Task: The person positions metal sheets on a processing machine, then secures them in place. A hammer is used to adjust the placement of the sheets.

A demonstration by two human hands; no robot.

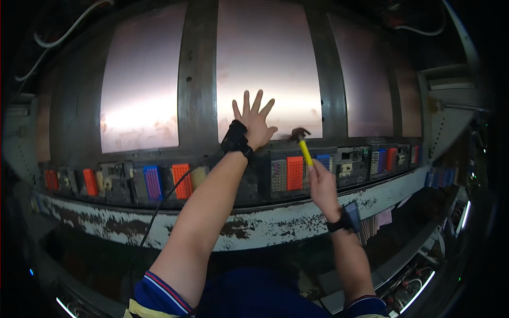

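Note:
My left hand (256, 125) lies with its fingers spread on the lower part of the middle shiny metal sheet (268, 47). A black device is strapped at that wrist, and a thin dark cable runs off from it. My right hand (321, 185) is closed round the yellow handle of a claw hammer (305, 150). The dark hammer head is at the sheet's lower edge, right of my left thumb; whether it touches the sheet I cannot tell. A dark device is strapped at my right wrist too.
More metal sheets, one at left (142, 79) and one at right (366, 79), lie set in the dark bed. Along its near side runs a row of blocks, among them an orange block (295, 174) and a blue block (152, 182). Closer is a chipped pale beam (286, 229).

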